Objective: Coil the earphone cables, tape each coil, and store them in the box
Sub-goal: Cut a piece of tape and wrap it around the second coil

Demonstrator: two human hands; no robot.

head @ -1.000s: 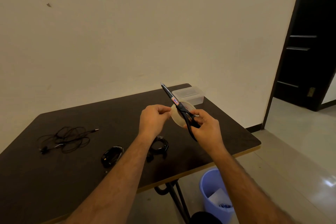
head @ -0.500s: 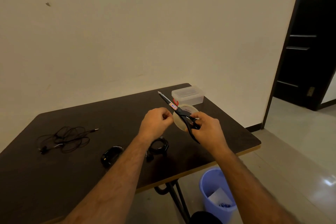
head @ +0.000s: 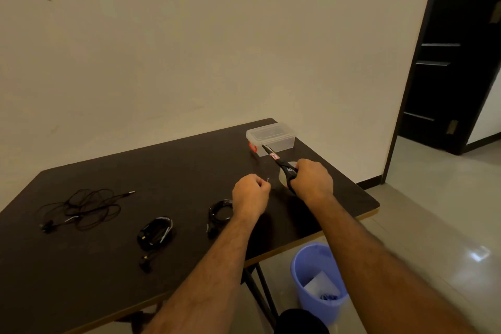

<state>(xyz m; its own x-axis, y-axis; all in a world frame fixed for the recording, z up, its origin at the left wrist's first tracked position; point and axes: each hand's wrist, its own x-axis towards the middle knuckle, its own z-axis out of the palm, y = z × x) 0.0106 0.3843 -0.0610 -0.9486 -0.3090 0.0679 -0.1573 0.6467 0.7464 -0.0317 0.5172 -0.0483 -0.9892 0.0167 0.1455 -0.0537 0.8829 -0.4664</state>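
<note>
My right hand grips black scissors and a clear tape roll, low over the dark table, with the blades pointing at the box. My left hand is closed, pinching a small piece of clear tape at its fingertips. A coiled black earphone lies just left of my left wrist. A second coiled earphone lies further left. An uncoiled, tangled earphone cable sprawls at the table's left. The clear plastic box with a red latch stands shut at the far right corner.
A blue waste bin with scraps stands on the floor under the table's right front edge. The beige wall runs behind the table. A dark door is at the right, with tiled floor beyond.
Both hands dropped from mid-air toward the table. The hands came apart, the left one keeping a piece of tape. The scissors and tape roll went down and right, toward the box.
</note>
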